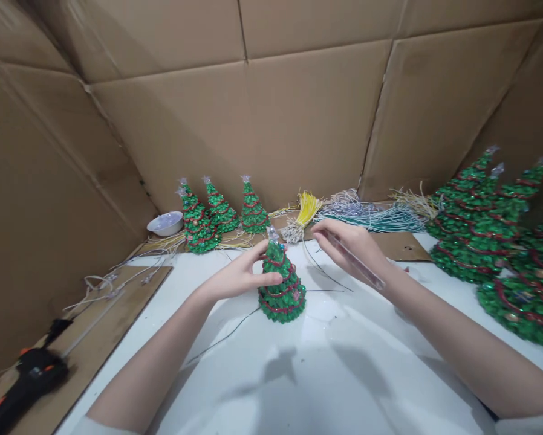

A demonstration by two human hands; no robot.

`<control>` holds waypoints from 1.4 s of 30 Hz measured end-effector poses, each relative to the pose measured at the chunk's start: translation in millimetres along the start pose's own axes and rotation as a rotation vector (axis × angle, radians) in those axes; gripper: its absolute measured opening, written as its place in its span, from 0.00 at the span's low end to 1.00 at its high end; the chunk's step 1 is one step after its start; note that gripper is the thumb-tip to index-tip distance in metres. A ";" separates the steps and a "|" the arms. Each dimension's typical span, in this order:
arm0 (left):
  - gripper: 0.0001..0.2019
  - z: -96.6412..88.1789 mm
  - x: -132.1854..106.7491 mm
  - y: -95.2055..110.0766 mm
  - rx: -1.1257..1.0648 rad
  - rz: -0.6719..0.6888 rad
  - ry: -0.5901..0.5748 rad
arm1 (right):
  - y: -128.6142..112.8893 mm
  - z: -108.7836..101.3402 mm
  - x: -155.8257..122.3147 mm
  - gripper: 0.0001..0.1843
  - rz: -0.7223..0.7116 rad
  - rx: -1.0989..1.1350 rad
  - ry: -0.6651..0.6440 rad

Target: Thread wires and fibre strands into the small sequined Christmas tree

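Note:
A small green Christmas tree, wound with red garland and topped by a clear star, stands on the white table in front of me. My left hand grips its left side, with the thumb across the front and the other fingers behind. To the right and slightly above, my right hand is closed around a slim, shiny, pale tool whose rounded end lies back along the wrist; it looks like tweezers, though its tip is hidden. The right fingertips are apart from the tree. Thin dark wires lie around the tree's base.
Several small trees and a white bowl stand at the back left. Bundles of yellow wires and teal wires lie along the cardboard wall. Bigger trees stand right. A black-and-orange glue gun lies left.

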State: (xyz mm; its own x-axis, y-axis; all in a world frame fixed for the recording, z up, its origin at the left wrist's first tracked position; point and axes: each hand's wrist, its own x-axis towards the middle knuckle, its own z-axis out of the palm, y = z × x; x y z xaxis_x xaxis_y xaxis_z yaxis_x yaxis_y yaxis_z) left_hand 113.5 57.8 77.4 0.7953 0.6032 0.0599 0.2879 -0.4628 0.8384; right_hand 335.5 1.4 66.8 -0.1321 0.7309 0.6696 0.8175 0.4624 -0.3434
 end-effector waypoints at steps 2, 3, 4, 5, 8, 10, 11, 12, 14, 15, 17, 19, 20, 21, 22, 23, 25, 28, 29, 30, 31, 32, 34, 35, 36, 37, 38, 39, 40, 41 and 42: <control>0.19 0.8 0.6 1.1 0.002 0.005 0.036 | 2.1 -0.6 0.2 0.05 0.032 0.007 -0.033; 0.18 1.1 1.0 1.7 0.017 0.008 0.064 | 2.4 -0.8 0.2 0.05 0.037 0.008 -0.034; 0.17 1.1 1.2 2.6 0.038 0.012 0.093 | 2.3 -1.2 0.2 0.05 0.038 0.008 -0.030; 0.16 0.6 1.1 3.7 0.061 0.017 0.123 | 1.6 -1.8 0.2 0.05 0.035 0.013 -0.023; 0.15 -4.1 -1.6 8.2 0.071 0.044 0.230 | -3.8 -5.2 0.6 0.06 -0.008 0.050 0.006; 0.16 -8.4 -4.9 11.4 0.004 0.055 0.294 | -9.1 -8.6 1.2 0.07 -0.048 0.071 0.025; 0.16 -10.3 -6.8 12.7 -0.047 0.060 0.315 | -11.7 -10.2 1.5 0.07 -0.063 0.073 0.038; 0.17 -12.0 -8.6 13.8 -0.106 0.071 0.328 | -13.9 -11.7 1.8 0.07 -0.071 0.067 0.051; 0.17 -14.3 -12.1 15.7 -0.234 0.115 0.341 | -16.1 -13.4 2.1 0.07 -0.073 0.050 0.065; 0.18 -15.0 -13.6 16.7 -0.293 0.146 0.346 | -15.7 -13.5 2.1 0.07 -0.065 0.041 0.067; 0.20 -16.0 -16.6 19.5 -0.384 0.192 0.343 | -11.4 -12.1 1.6 0.08 -0.025 0.009 0.027; 0.23 -16.5 -19.2 23.2 -0.435 0.213 0.328 | -3.2 -8.9 0.6 0.08 0.062 -0.100 -0.087; 0.23 -16.6 -20.2 25.1 -0.445 0.218 0.318 | 1.7 -6.8 -0.1 0.09 0.122 -0.200 -0.178; 0.21 -16.7 -21.1 26.9 -0.449 0.222 0.310 | 6.7 -4.6 -0.8 0.10 0.181 -0.314 -0.287; 0.20 -16.8 -21.7 28.4 -0.451 0.225 0.305 | 11.3 -2.3 -1.4 0.10 0.233 -0.422 -0.397; 0.19 -16.8 -22.1 29.6 -0.452 0.229 0.302 | 15.3 -0.1 -2.1 0.11 0.269 -0.498 -0.493; 0.19 -16.6 -22.5 31.1 -0.451 0.232 0.311 | 20.8 4.3 -3.3 0.11 0.304 -0.560 -0.617; 0.20 -16.2 -23.1 32.1 -0.452 0.235 0.324 | 23.0 10.2 -5.8 0.12 0.315 -0.546 -0.685; 0.20 -16.0 -23.6 32.4 -0.450 0.232 0.320 | 22.7 11.9 -6.9 0.12 0.314 -0.538 -0.700; 0.21 -15.9 -24.1 32.8 -0.448 0.229 0.314 | 22.3 13.6 -7.9 0.13 0.309 -0.528 -0.712; 0.21 -15.8 -24.8 33.3 -0.445 0.226 0.310 | 21.8 15.2 -8.8 0.14 0.302 -0.514 -0.720; 0.21 -15.5 -25.5 34.0 -0.439 0.221 0.312 | 21.4 16.6 -9.4 0.15 0.291 -0.497 -0.724; 0.20 -14.1 -26.9 35.9 -0.408 0.211 0.335 | 20.8 18.7 -8.7 0.15 0.267 -0.454 -0.713; 0.20 -12.8 -27.5 37.0 -0.385 0.210 0.353 | 20.2 18.9 -7.4 0.16 0.253 -0.431 -0.698; 0.19 -11.1 -28.1 38.1 -0.358 0.213 0.376 | 19.1 18.2 -5.6 0.16 0.238 -0.417 -0.684; 0.17 -9.1 -28.6 39.3 -0.324 0.220 0.401 | 17.1 16.4 -3.5 0.16 0.219 -0.383 -0.657; 0.16 -6.6 -28.9 40.4 -0.287 0.230 0.427 | 13.8 13.3 -1.6 0.16 0.200 -0.311 -0.613; 0.15 -3.9 -29.1 41.6 -0.247 0.236 0.457 | 9.0 8.8 -0.1 0.16 0.182 -0.224 -0.564; 0.14 -1.0 -29.2 42.9 -0.204 0.234 0.490 | 2.6 2.9 0.6 0.16 0.154 -0.044 -0.469; 0.13 2.0 -29.2 44.2 -0.160 0.221 0.523 | -5.1 -4.0 0.4 0.16 0.148 0.152 -0.368; 0.13 5.1 -29.1 45.6 -0.117 0.202 0.556 | -13.9 -11.4 -0.8 0.15 0.117 0.298 -0.286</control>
State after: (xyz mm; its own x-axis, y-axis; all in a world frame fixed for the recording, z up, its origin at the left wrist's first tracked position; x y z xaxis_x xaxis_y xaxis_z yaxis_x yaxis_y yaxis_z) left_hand 106.2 15.8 111.1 0.4213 0.7745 0.4719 0.0745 -0.5482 0.8330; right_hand 330.7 -11.3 78.6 -0.2326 0.8775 0.4194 0.6442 0.4620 -0.6095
